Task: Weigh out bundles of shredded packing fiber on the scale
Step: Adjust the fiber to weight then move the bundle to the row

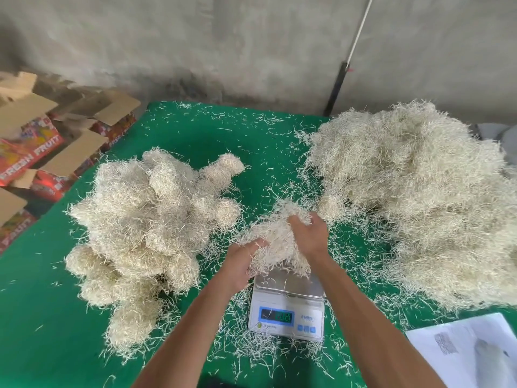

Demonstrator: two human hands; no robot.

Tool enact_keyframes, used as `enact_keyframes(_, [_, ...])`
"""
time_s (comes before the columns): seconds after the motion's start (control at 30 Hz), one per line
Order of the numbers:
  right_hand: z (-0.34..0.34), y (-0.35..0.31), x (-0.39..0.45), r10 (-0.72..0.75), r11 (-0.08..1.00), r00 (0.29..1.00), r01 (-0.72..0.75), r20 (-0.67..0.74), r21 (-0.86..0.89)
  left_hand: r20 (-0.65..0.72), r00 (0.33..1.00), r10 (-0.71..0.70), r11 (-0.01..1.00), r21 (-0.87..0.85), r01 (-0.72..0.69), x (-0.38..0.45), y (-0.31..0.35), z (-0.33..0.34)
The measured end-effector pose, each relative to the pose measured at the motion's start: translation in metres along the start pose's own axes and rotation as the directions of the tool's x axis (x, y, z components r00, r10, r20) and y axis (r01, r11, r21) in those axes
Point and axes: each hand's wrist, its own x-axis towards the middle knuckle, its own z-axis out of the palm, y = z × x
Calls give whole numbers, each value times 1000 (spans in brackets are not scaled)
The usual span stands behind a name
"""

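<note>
Your two hands hold one bundle [275,242] of pale shredded fiber just above the scale [286,306]. Your left hand [242,261] grips the bundle from its near left side, the fingers curled into the strands. Your right hand [310,236] grips it from the far right side, the fingers also buried in the fiber. The hands are apart, with the bundle between them. The lower strands hang down to the far edge of the steel pan — I cannot tell if they touch it.

The scale stands on the green table [42,317], close to you, between your forearms. Its display is lit, but the digits are too blurred to read.

Left of the scale lies a heap of rounded bundles [145,228], one beside the other. Right of the scale lies a much bigger loose pile [414,200] of the same fiber. Loose strands are scattered on the table all around the scale.

Near right of the scale, at the table edge, lies a white paper [461,351]. Far left of the scale, beyond the table, stand open cardboard boxes [42,147] with red print — "FRESH FRUIT" can be read on one.
</note>
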Motion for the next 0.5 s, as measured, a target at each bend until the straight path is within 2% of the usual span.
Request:
enact_keyframes(0.13, [3,-8,12,-7,1000,999,6,-53,-16,-40,999,34,988,-150,-40,-7,-4,-9])
enact_keyframes(0.27, [5,-17,30,78,995,990,-70,-118,70,14,1000,-23,954,-300,26,-8,-6,-36])
enact_keyframes(0.3, [4,-20,34,98,993,986,-87,-136,84,-2,998,-57,934,-353,52,-7,-7,-45])
enact_keyframes(0.37, [1,-24,41,118,989,975,-99,-186,110,-86,995,-52,928,-372,16,-4,-12,-56])
enact_keyframes(0.4, [0,-26,45,124,987,971,-99,-207,124,-64,990,-127,862,-501,79,3,-10,-56])
enact_keyframes(0.47, [1,-29,52,152,982,964,-121,-219,147,12,987,-159,839,-526,141,11,-9,-56])
enact_keyframes(0.5, [1,-30,53,181,976,958,-146,-223,165,-41,988,-149,880,-462,114,17,-14,-60])
